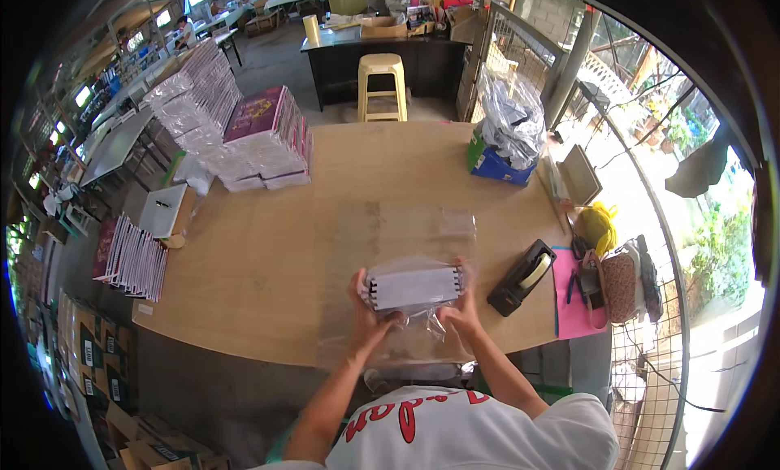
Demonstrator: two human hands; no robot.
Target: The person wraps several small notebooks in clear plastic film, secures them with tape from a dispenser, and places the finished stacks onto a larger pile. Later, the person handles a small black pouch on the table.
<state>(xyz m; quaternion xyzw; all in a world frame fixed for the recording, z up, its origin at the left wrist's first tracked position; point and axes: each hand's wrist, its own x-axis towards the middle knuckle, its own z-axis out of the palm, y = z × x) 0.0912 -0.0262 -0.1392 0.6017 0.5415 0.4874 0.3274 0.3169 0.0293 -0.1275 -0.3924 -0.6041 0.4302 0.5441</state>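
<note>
While the left hand [367, 301], half curled, grips one end of the white stack [416, 287], set between both hands amid loose clear plastic [431, 320], the right hand [463, 306] similarly clasps the other; uneven squeezing could skew its layers or crease the plastic.

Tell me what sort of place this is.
Probably a packing workshop: it shows a white rectangular bundle in clear plastic, a black tape dispenser, and stacked purple-and-white packs in clear wrap.
</note>
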